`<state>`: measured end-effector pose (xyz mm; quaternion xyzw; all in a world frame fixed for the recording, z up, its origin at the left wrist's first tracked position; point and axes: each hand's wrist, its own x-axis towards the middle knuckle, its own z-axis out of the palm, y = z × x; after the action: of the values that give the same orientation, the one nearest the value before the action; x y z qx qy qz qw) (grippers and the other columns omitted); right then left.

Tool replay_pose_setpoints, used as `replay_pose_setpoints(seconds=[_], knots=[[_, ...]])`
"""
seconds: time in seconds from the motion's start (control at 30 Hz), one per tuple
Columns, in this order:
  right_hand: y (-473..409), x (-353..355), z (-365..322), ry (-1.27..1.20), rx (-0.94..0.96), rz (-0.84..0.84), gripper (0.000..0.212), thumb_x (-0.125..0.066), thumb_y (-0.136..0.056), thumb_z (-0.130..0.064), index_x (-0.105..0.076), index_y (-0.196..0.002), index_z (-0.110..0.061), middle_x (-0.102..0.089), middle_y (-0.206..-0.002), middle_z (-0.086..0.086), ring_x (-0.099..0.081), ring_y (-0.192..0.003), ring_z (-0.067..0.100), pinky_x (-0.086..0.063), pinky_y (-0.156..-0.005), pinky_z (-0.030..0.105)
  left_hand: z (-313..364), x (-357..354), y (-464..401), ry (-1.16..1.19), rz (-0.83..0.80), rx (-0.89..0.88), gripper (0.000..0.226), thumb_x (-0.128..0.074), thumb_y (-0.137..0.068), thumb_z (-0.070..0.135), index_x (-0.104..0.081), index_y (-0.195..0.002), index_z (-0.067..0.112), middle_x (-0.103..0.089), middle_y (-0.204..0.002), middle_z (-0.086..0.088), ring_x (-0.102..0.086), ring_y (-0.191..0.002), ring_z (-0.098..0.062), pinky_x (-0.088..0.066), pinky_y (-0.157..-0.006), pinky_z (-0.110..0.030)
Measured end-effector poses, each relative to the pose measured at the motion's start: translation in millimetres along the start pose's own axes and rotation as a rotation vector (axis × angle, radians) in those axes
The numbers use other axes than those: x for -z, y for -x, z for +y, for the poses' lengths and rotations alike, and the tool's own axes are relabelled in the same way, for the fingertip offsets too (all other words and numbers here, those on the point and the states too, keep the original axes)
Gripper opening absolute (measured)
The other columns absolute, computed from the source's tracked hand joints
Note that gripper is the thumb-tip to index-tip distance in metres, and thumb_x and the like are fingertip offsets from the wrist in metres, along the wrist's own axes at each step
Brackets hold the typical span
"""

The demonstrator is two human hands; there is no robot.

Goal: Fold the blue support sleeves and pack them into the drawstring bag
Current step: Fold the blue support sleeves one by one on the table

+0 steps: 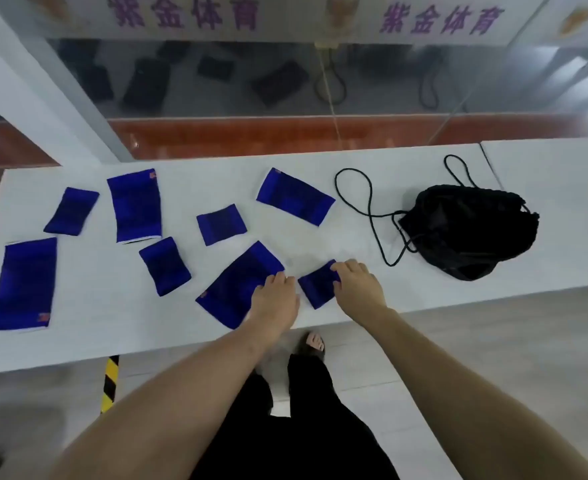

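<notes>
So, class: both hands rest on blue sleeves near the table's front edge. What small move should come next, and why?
Probably fold the small blue fabric sleeve under the right hand in half. It lies flat, closest to the black drawstring bag, while the left hand rests on the larger blue sleeve beside it.

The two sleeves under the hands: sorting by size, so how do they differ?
The sleeve under the left hand, the large sleeve, is far bigger than the small sleeve under the right hand. The large sleeve shows a red mark at one corner; the small sleeve shows none. Both are blue and lie flat on the table.
</notes>
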<state>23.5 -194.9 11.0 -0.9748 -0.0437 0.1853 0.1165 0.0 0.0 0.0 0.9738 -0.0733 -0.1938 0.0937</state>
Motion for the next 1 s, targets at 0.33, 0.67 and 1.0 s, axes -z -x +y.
replay_pose_setpoints(seconds=[0.33,0.67,1.0], knots=[[-49.7,-9.8,37.6,0.067,0.077,-0.162,0.056,-0.055,-0.098,-0.019,-0.038,-0.151,-0.026,-0.041,-0.145,0.005,-0.046,-0.127,0.027,-0.046,-0.100,0.040,34.7,-24.3,-42.5,0.047,-0.065,0.133,0.044,-0.056,-0.099,0.043,-0.047,-0.131,0.014,-0.050,-0.132,-0.008,-0.051,-0.122,-0.025,-0.048,-0.096,-0.039],[-72.2,5.0,52.6,-0.165,0.093,-0.213,0.013,-0.051,-0.100,-0.022,-0.041,-0.107,-0.023,-0.061,-0.102,0.002,-0.059,-0.085,0.024,-0.055,-0.072,0.045,47.7,-14.4,-54.9,0.362,0.025,0.312,0.030,-0.066,-0.093,0.028,-0.039,-0.105,0.026,-0.064,-0.092,0.001,-0.061,-0.078,-0.016,-0.057,-0.071,-0.038],[-103.6,27.5,-23.7,-0.483,0.176,-0.069,0.029,-0.059,-0.101,-0.022,-0.042,-0.123,-0.030,-0.063,-0.109,-0.004,-0.065,-0.092,0.017,-0.059,-0.078,0.035,-5.3,34.6,-42.9,0.756,0.315,0.565,0.011,-0.066,-0.096,0.024,-0.056,-0.101,0.025,-0.066,-0.091,0.009,-0.061,-0.078,-0.006,-0.047,-0.066,-0.021]])
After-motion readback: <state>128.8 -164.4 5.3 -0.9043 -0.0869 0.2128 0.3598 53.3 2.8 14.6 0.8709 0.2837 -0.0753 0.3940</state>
